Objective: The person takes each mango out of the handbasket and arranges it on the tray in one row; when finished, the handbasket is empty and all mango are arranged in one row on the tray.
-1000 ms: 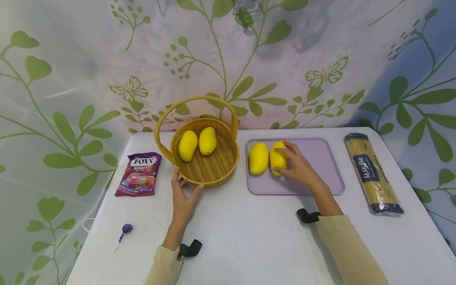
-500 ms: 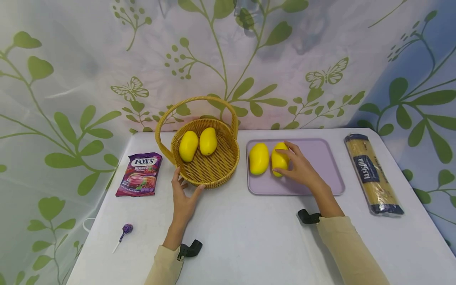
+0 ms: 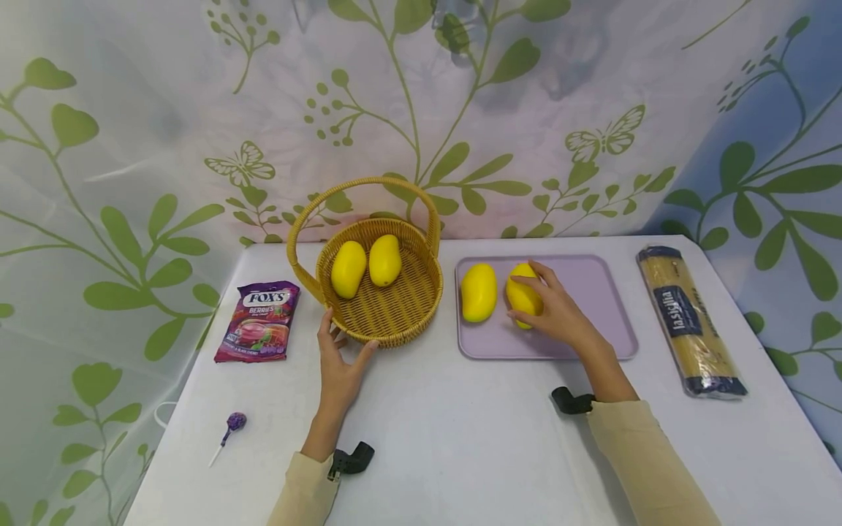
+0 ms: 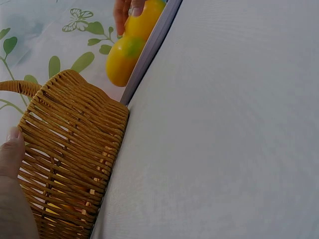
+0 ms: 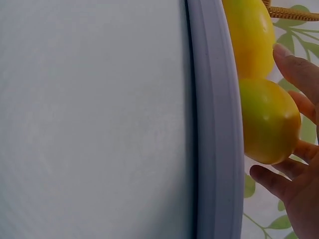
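Two yellow mangoes lie on a lilac tray (image 3: 592, 307). My right hand (image 3: 559, 310) holds the right-hand mango (image 3: 522, 291), thumb on its near side and fingers around its far side. Just left of it, a gap away, lies the other mango (image 3: 479, 292). In the right wrist view the held mango (image 5: 271, 122) shows between thumb and fingers, behind the tray's rim (image 5: 217, 124). My left hand (image 3: 340, 376) touches the near left of a wicker basket (image 3: 388, 314), its thumb and fingers spread along the outer wall. Inside the basket are two more mangoes (image 3: 384, 261).
Left of the basket lies a purple Fox's candy bag (image 3: 262, 321), with a lollipop (image 3: 232, 431) nearer the front. A spaghetti pack (image 3: 687, 318) lies right of the tray. The basket's tall handle (image 3: 368, 181) arches upward. A leaf-patterned curtain (image 3: 500, 131) stands behind the white table (image 3: 460, 438).
The right-hand mango has shifted slightly right on the tray with my right hand, widening the gap to its neighbour. My left hand and the basket have stayed put.
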The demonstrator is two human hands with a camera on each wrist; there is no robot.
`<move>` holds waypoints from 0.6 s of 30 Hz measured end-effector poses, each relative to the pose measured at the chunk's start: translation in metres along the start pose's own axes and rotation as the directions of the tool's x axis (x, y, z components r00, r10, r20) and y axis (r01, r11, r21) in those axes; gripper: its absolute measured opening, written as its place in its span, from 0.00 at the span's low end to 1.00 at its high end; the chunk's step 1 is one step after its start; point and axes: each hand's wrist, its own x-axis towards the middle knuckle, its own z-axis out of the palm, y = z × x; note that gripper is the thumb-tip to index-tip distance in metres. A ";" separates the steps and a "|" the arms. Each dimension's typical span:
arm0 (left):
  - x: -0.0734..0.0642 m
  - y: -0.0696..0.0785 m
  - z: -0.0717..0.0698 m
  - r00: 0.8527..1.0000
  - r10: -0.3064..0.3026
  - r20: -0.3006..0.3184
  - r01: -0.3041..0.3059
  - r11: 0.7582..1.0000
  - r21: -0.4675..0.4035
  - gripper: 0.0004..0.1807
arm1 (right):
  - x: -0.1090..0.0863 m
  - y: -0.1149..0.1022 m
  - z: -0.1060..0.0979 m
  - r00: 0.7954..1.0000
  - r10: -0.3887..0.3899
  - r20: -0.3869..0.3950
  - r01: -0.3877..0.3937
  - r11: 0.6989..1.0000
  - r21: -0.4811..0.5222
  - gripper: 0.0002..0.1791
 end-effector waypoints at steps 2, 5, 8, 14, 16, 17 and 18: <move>0.000 -0.011 0.001 1.000 0.002 -0.006 -0.002 1.000 0.005 0.52 | 0.000 0.000 0.000 1.000 0.001 -0.001 -0.001 1.000 -0.003 0.36; 0.000 -0.024 0.002 1.000 0.000 -0.010 0.000 1.000 0.017 0.53 | 0.000 0.000 0.000 1.000 0.003 0.000 -0.003 1.000 -0.006 0.36; -0.001 -0.028 0.002 1.000 -0.004 -0.007 0.004 1.000 0.022 0.53 | 0.000 -0.001 0.000 1.000 0.010 0.004 -0.010 1.000 -0.008 0.36; -0.001 -0.029 0.003 1.000 -0.002 -0.005 0.002 1.000 0.017 0.52 | 0.000 -0.005 -0.004 1.000 -0.020 -0.015 0.020 0.999 -0.030 0.38; 0.000 -0.029 0.003 1.000 -0.001 -0.004 0.001 1.000 0.016 0.52 | 0.002 -0.009 -0.006 0.998 -0.050 -0.023 0.049 0.998 -0.034 0.38; 0.000 -0.029 0.003 1.000 0.000 -0.004 0.000 1.000 0.015 0.52 | 0.002 -0.011 -0.007 0.998 -0.059 -0.022 0.058 0.998 -0.035 0.38; 0.000 -0.029 0.003 1.000 0.001 -0.004 -0.001 1.000 0.015 0.52 | 0.003 -0.014 -0.008 0.998 -0.065 -0.021 0.065 0.997 -0.039 0.39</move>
